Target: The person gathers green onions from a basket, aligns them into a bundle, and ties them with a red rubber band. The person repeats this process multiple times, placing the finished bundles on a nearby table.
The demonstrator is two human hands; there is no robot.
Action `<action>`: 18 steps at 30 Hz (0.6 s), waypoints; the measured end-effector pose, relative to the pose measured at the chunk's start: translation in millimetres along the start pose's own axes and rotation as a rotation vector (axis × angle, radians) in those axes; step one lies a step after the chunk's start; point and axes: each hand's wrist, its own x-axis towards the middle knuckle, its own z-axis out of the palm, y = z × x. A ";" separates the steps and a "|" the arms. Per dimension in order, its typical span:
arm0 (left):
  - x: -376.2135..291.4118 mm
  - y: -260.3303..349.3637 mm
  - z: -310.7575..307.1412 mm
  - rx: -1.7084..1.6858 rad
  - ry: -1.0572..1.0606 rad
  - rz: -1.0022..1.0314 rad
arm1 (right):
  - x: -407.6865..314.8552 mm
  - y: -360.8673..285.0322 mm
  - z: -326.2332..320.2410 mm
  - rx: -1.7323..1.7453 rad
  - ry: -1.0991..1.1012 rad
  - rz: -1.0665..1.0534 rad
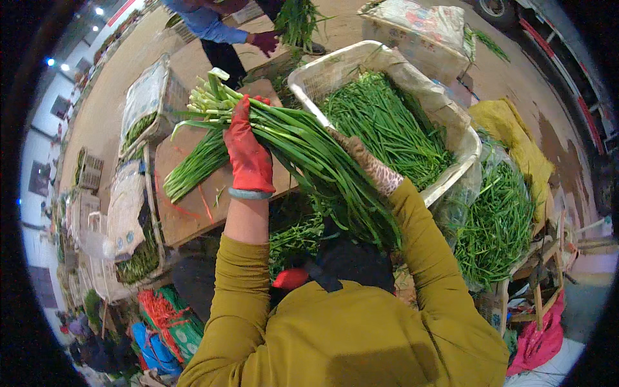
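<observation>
My left hand (249, 155), in a red rubber glove, is closed round a thick bunch of long green leafy stalks (309, 140) near their pale cut ends. The leaves hang down to the right across my front. My right hand (360, 157), in a brown patterned glove, lies along the far side of the leaves, partly hidden by them; how its fingers lie is not clear. Beneath the bunch, a second bundle of green stalks (198, 164) rests on a brown board (188, 222) with red ties (205, 203) beside it.
A white plastic crate (302, 92) of green stalks stands at the right, with a bag of loose greens (498, 217) beside it. Lined crates (145, 101) stand at left. Across from me is a person in a blue sleeve (208, 24). Wrapped rolls (154, 348) lie lower left.
</observation>
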 end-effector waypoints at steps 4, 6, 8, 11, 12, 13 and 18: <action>-17.8 23.5 -9.3 0.009 0.032 0.080 | -0.6 -3.9 81.0 0.275 0.066 -0.109; -26.1 36.9 -12.4 -0.058 0.074 0.037 | 2.7 -11.0 122.6 0.122 -0.014 -0.113; -31.5 47.2 -18.1 -0.076 0.061 0.094 | -14.5 -18.1 154.0 0.373 -0.038 0.099; -40.0 65.0 -39.5 -0.164 0.019 0.059 | -44.3 -27.2 176.3 0.950 -0.148 0.388; -41.0 71.0 -48.0 -0.163 -0.013 0.074 | -49.5 -28.5 178.2 1.117 -0.198 0.381; -43.1 77.4 -58.1 -0.087 -0.075 0.138 | -56.4 -28.7 177.5 1.331 -0.286 0.326; -42.5 105.2 -92.8 -0.121 -0.159 0.196 | -51.6 -15.1 193.1 0.933 -0.281 0.351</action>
